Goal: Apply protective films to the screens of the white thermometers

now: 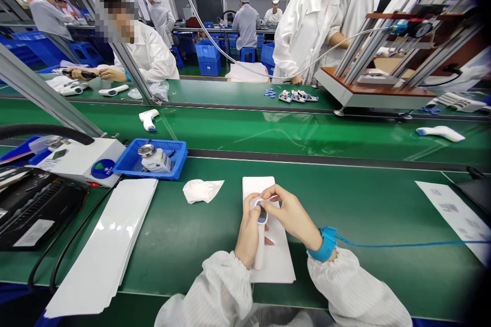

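Note:
A white handheld infrared thermometer (260, 245) with a dark display and blue trim is between my hands, its handle pointing toward me. My left hand (248, 232) wraps round its head from the left side. From the right, my right hand (289, 214) has thumb and fingers closed on the top of the head; a blue strap circles that wrist. Under both hands lies a stack of white sheets (282, 260) on the green workbench (207, 250). What the right fingertips press on is partly hidden.
Crumpled white tissue (202, 190) lies left of my hands. Further left are a blue tray (180, 163) with a bottle, more white sheets (103, 245) and a white box (88, 161). Beyond runs a green conveyor (238, 130) carrying thermometers (441, 133). A blue cord (402, 242) trails right. Co-workers stand opposite.

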Available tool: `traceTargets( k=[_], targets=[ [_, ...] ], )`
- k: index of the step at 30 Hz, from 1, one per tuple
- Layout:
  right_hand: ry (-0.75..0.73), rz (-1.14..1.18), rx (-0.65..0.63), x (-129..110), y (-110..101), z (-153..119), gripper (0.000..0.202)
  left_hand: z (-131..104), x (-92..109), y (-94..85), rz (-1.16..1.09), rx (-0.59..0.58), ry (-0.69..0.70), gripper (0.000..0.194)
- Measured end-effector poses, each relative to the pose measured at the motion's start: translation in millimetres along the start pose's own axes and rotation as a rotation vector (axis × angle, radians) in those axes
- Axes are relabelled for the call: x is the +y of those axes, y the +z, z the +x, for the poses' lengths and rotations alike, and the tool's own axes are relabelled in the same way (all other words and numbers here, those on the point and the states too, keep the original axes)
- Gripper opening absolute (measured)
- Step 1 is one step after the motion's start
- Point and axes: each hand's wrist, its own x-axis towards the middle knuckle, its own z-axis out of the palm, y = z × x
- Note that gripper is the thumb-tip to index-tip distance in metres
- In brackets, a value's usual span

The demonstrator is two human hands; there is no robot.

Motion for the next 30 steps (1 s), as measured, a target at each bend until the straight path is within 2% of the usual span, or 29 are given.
traceTargets(
  k=[5, 9, 14, 20, 22, 24, 27, 30],
  targets=[
    [0.055, 0.084, -0.007, 4, -5, -5, 0.025, -1, 0, 1.3, 0.010, 0.017, -0.007, 0.041],
    [-0.010, 0.023, 0.050, 7, -4, -9, 0.019, -2, 2, 2.2, 0.029, 0.017, -0.014, 0.042],
    [-0.096, -0.082, 0.069, -2, 0, -14, 0.017, -2, 3, 2.3, 0.020, -0.013, 0.002, 0.040],
    [-0.025, -0.379, 0.095, -16, 4, -27, 0.012, -3, 2, 2.2, -0.004, -0.048, -0.002, 0.040],
    [-0.019, -0.390, 0.096, -18, 4, -28, 0.010, -3, 1, 2.1, -0.005, -0.059, 0.017, 0.039],
    [0.003, -0.267, 0.053, -17, 3, -26, 0.014, -3, 0, 1.8, -0.003, -0.053, 0.021, 0.040],
    [0.081, 0.088, -0.028, -11, 0, -18, 0.018, -3, -3, 0.6, 0.012, -0.032, 0.021, 0.048],
    [0.115, 0.293, -0.030, -3, -1, -12, 0.021, -3, -6, -1.8, 0.017, -0.031, 0.038, 0.056]
  ],
)
